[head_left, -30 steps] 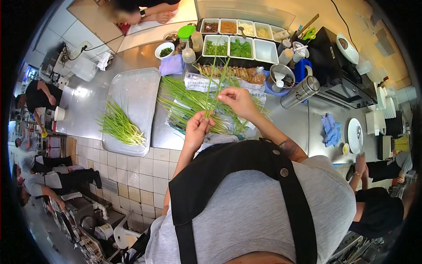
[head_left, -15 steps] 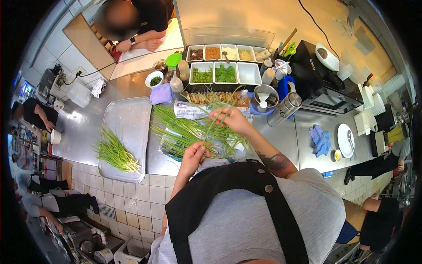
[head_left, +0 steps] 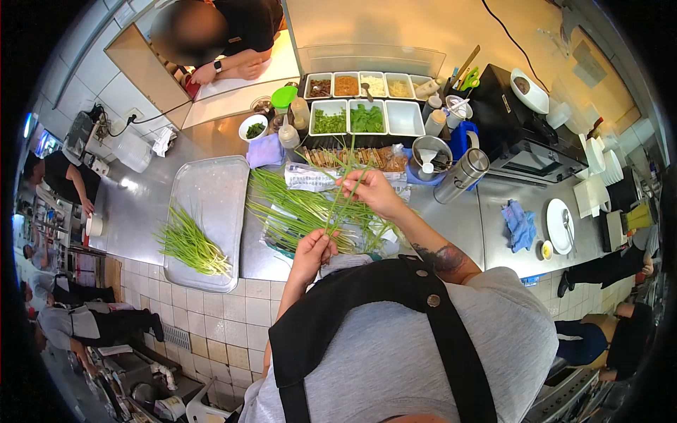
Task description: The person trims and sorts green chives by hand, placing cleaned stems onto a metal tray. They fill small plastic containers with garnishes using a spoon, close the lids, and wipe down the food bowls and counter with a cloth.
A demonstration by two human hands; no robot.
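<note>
My left hand [head_left: 315, 252] is closed in a pinch on the lower part of a green onion [head_left: 340, 216], near the front edge of the counter. Higher up, my right hand [head_left: 372, 192] pinches the same stalk's green leaves, which stick up past the fingers. Beneath and beside both hands a loose pile of green onions [head_left: 278, 201] lies on plastic wrapping. To the left, a metal tray [head_left: 209, 176] bears a bunch of green onions [head_left: 194, 245] with the white root ends toward its front right corner.
Behind the pile stand white containers of toppings [head_left: 329, 118], squeeze bottles [head_left: 288, 136] and a steel thermos [head_left: 462, 176]. On the right are a blue cloth [head_left: 519, 225], an oval plate [head_left: 558, 236] and a black oven [head_left: 525, 166]. A person [head_left: 243, 42] leans at the opening across the counter.
The view has shifted slightly. My right hand has turned a little on the green onion's leaves; my left hand keeps its pinch. The tray's bunch looks the same.
</note>
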